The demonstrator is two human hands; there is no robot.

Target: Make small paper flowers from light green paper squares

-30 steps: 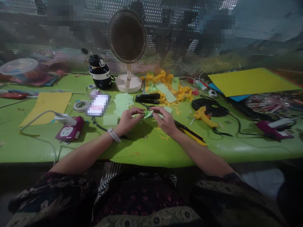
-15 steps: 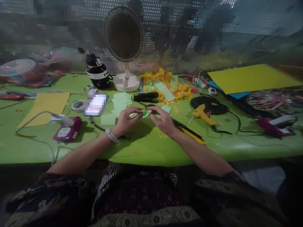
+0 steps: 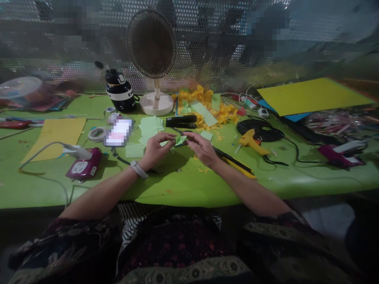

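Near the middle of the green table (image 3: 189,185), a small folded piece of green paper (image 3: 180,139) sits between my two hands. My left hand (image 3: 156,150), with a pale band on its wrist, pinches its left side. My right hand (image 3: 202,148) is at its right side, fingers bent around the paper's edge; the fingertips partly hide the contact. Green paper sheets (image 3: 149,127) lie just behind my left hand. A black stapler (image 3: 181,121) rests behind the paper, and a yellow and black cutter (image 3: 237,165) lies to the right of my right hand.
Behind stand a fan (image 3: 156,103) and a dark bottle (image 3: 121,94), beside a pile of orange paper pieces (image 3: 231,112). A lit phone (image 3: 119,132), tape roll (image 3: 96,134) and purple power socket (image 3: 84,163) are left. A yellow glue gun (image 3: 254,143) lies right.
The green paper has turned and shows a different side between my fingers. My right hand's fingers have loosened and straightened a little. The view has shifted slightly.
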